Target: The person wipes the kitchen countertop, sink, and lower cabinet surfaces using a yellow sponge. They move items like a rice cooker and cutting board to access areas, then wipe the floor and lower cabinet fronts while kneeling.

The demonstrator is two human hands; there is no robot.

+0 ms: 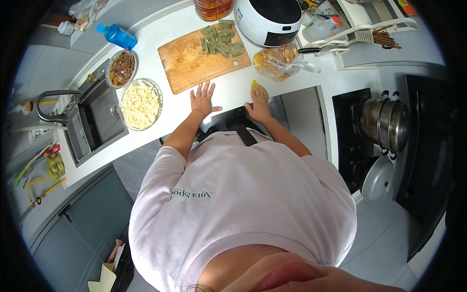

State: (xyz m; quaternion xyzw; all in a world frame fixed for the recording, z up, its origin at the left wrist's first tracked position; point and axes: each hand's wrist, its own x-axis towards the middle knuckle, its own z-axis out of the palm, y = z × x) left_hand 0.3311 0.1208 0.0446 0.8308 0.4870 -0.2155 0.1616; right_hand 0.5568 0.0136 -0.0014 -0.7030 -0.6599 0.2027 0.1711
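Observation:
My left hand lies palm down on the white countertop, fingers spread and holding nothing. Its fingertips are close to the near edge of a wooden cutting board. Flat cut green food pieces are piled on the board's far right part. At the counter's front edge, my right hand rests with extended fingers over a small yellow item. The hand covers much of that item, so its kind and whether it is gripped are unclear. Left of the board stands a clear bowl of pale diced food.
A bowl of brown chopped food and a blue bottle stand near the sink. A white rice cooker and a tied plastic bag of food are at right. A steamer pot sits on the black stove.

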